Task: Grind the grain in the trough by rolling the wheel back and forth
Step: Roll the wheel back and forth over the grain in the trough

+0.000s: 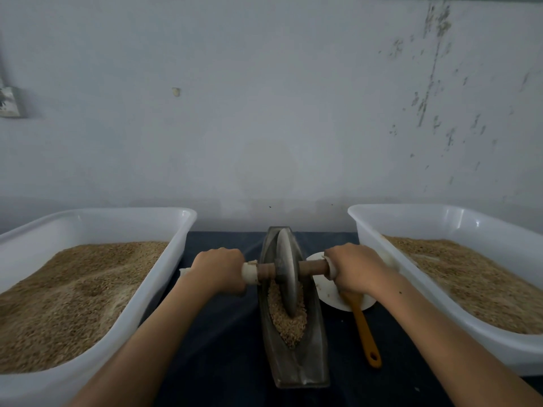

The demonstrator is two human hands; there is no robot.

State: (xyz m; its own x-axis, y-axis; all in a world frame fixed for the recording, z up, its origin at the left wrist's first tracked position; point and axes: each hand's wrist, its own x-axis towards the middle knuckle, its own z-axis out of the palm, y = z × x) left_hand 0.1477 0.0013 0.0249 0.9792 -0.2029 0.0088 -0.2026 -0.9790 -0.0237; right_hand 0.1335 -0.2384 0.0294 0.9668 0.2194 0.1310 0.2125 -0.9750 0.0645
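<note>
A long, boat-shaped metal trough (314, 359) lies on the dark table, running away from me. Brown grain (286, 321) fills its middle and near part. A grey grinding wheel (286, 268) stands upright in the trough, at its middle to far part, with its lower edge in the grain. A wooden axle (313, 267) runs through the wheel's centre, wrapped in white at both ends. My left hand (219, 268) grips the left end. My right hand (357, 267) grips the right end.
Two large white plastic tubs (173, 251) (364, 230) of grain flank the trough, left and right. A white dish (326, 292) with an orange-handled spatula (365, 333) sits just right of the trough, under my right hand. A pale wall rises behind the table.
</note>
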